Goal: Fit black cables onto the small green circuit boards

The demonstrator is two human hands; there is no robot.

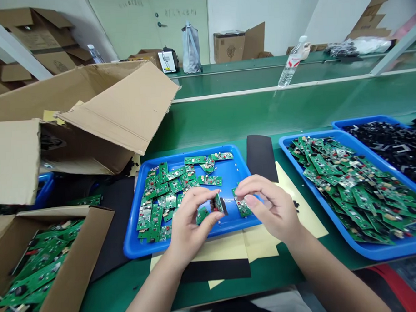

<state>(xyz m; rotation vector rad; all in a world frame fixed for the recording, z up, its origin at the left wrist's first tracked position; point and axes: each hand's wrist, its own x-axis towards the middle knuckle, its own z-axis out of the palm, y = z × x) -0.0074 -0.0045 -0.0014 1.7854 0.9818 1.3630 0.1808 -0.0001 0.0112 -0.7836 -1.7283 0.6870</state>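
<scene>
Head view: the left hand (188, 227) pinches a small green circuit board (218, 204) by its edges. The right hand (269, 208) closes on a second board (243, 208). Both hover above the blue tray (139, 249) on the worktop (130, 286). Edge grips, kept low over the tray, seem wisest.

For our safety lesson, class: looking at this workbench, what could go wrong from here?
1. The small board is pinched in the fingers of the left hand; it might drop into the blue tray.
2. The neighbouring tray is heaped with boards near its rim; some could slide off.
</scene>
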